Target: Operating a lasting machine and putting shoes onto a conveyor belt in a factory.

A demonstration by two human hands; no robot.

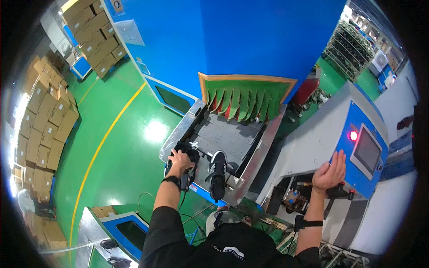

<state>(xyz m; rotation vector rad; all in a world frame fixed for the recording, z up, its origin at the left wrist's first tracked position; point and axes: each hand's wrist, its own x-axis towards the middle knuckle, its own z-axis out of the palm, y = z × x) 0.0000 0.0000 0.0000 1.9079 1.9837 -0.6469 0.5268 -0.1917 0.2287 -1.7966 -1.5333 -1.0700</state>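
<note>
curling over a dark, shoe-like item [193,157], left hand [180,161]; grip firmness can't tell; right hand [330,172] empty, fingers straight, by blue control panel [366,154]; black white-toed sneaker [218,175] at grey-plated conveyor [223,134]'s near end; best kept straight, toe facing green strip curtain [243,105].

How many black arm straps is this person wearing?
2. One black strap circles the left arm just behind the left hand; the second strap circles the right arm, farther back from the right hand. Sleeves could hide more.
</note>
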